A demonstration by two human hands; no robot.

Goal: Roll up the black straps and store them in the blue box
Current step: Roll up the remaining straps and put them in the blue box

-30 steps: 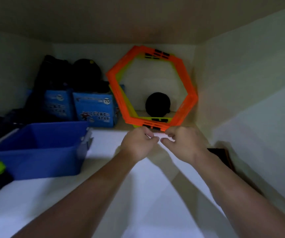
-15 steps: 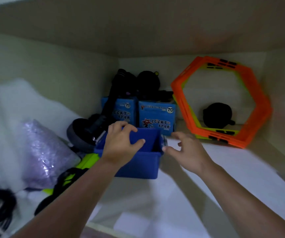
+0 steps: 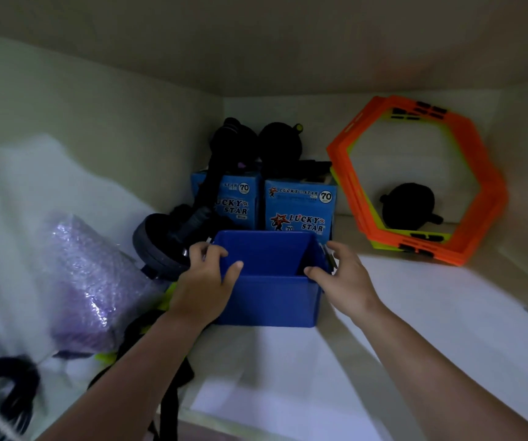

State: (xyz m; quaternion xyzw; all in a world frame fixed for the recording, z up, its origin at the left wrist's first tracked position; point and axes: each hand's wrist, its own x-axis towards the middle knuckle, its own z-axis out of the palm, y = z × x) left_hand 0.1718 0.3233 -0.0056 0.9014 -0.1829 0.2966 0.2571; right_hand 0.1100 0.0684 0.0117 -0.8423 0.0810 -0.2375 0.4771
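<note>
Right at the centre of the frame sits the blue box (image 3: 269, 297), gripped by both hands. The left hand (image 3: 207, 281) curls over its left rim; the right hand (image 3: 342, 278) clasps the right corner, thumb on the front edge. Black straps (image 3: 169, 405) lie at lower left, outside the box and beneath the left forearm.

One blue box (image 3: 269, 300), two Lucky Star cartons (image 3: 300, 205), two hands (image 3: 207, 281), perhaps four hexagon rings (image 3: 494, 192).

Black straps (image 3: 170, 404) partly behind left forearm (image 3: 129, 374)
</note>
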